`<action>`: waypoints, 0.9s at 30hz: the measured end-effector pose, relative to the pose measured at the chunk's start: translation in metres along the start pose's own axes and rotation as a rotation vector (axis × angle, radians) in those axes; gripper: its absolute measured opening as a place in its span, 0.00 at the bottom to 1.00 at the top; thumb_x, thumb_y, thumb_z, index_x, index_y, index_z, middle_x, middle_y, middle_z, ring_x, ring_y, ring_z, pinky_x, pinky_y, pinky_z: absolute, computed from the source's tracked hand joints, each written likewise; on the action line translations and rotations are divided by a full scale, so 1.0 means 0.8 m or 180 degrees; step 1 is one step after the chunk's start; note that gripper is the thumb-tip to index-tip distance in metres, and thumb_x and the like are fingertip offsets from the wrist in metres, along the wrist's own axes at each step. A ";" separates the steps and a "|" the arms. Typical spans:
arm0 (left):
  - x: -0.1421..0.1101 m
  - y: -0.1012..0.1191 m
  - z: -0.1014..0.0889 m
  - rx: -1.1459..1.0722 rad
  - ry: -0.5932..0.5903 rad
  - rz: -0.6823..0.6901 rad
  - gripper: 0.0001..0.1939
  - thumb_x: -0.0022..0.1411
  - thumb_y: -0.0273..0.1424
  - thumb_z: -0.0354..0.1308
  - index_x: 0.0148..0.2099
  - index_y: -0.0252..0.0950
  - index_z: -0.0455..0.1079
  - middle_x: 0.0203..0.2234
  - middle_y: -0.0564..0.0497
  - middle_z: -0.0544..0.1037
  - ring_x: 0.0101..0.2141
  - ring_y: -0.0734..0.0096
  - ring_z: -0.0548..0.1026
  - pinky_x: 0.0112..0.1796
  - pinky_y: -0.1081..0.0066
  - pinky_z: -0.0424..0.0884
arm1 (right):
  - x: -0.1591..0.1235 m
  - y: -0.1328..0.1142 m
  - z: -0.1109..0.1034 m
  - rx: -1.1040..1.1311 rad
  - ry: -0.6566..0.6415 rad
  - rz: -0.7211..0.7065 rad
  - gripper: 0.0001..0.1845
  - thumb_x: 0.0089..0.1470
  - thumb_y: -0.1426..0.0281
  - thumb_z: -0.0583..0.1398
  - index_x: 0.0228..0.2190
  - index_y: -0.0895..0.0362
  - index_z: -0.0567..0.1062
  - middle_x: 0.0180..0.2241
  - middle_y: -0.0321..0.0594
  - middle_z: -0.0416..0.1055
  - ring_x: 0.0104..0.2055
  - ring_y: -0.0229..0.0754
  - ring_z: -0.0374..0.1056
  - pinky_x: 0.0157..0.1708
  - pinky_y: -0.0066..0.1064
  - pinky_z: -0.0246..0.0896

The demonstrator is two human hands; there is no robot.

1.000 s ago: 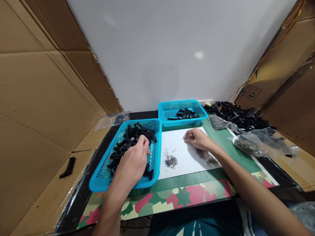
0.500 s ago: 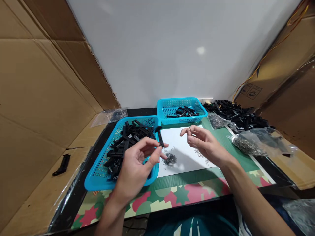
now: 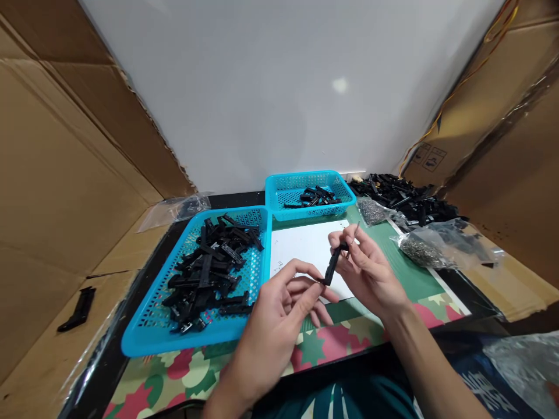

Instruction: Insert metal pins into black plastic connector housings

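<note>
My left hand (image 3: pixel 283 314) pinches the lower end of a slim black plastic part (image 3: pixel 332 266), holding it tilted over the white sheet (image 3: pixel 297 235). My right hand (image 3: pixel 371 270) is at the part's upper end, its fingertips closed on a thin metal piece (image 3: pixel 357 228) that sticks up between them. Whether the right fingers also grip the black part, I cannot tell. Beside my left hand stands a blue basket (image 3: pixel 131 343) heaped with similar black parts (image 3: pixel 205 267). My hands hide much of the sheet.
A second blue basket (image 3: pixel 275 214) at the back holds several black parts. Behind my right hand lie a heap of black parts (image 3: pixel 406 201) and clear bags of small metal pieces (image 3: pixel 419 249), (image 3: pixel 371 210). One black part (image 3: pixel 78 311) rests on cardboard at left.
My left hand has carried the black part right, away from the basket, to my right hand. The two hands now meet at the part. The view has shifted slightly.
</note>
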State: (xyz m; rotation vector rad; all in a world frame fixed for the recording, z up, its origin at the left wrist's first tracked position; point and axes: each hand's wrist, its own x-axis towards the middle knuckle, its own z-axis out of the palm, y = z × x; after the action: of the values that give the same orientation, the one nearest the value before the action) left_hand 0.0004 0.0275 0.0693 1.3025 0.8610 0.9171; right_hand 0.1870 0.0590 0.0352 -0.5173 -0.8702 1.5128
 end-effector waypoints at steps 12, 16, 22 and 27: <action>0.011 -0.053 0.038 -0.0878 0.0628 0.0040 0.15 0.70 0.46 0.65 0.46 0.39 0.74 0.26 0.56 0.71 0.20 0.81 0.63 0.22 0.77 0.57 | -0.028 0.004 -0.028 -0.0518 0.0084 -0.0553 0.08 0.64 0.63 0.67 0.35 0.51 0.74 0.40 0.40 0.67 0.33 0.41 0.56 0.34 0.33 0.56; 0.011 -0.056 0.034 -0.0068 0.0797 0.0341 0.13 0.71 0.43 0.63 0.39 0.39 0.79 0.31 0.51 0.74 0.27 0.74 0.66 0.28 0.73 0.61 | -0.036 0.007 -0.041 -0.0699 0.0426 -0.0726 0.10 0.59 0.62 0.71 0.33 0.51 0.77 0.38 0.39 0.63 0.35 0.41 0.57 0.36 0.33 0.56; 0.012 -0.053 0.043 0.0069 0.0621 0.0319 0.10 0.71 0.41 0.64 0.43 0.42 0.80 0.35 0.51 0.76 0.32 0.69 0.70 0.33 0.71 0.65 | -0.047 0.017 -0.034 -0.1069 0.0232 -0.0662 0.04 0.57 0.64 0.73 0.32 0.49 0.84 0.35 0.38 0.59 0.38 0.44 0.57 0.37 0.34 0.54; 0.008 -0.059 0.045 -0.0297 0.0461 0.0257 0.15 0.72 0.46 0.63 0.40 0.40 0.76 0.31 0.53 0.72 0.29 0.72 0.65 0.31 0.72 0.62 | -0.048 0.021 -0.026 -0.1295 0.0085 -0.0632 0.02 0.55 0.64 0.74 0.32 0.46 0.87 0.33 0.39 0.60 0.40 0.47 0.58 0.36 0.36 0.55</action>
State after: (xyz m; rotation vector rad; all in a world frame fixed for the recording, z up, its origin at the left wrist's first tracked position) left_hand 0.0392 0.0168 0.0253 1.2085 0.8716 1.1135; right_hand 0.1977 0.0268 0.0032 -0.7211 -1.1811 1.1484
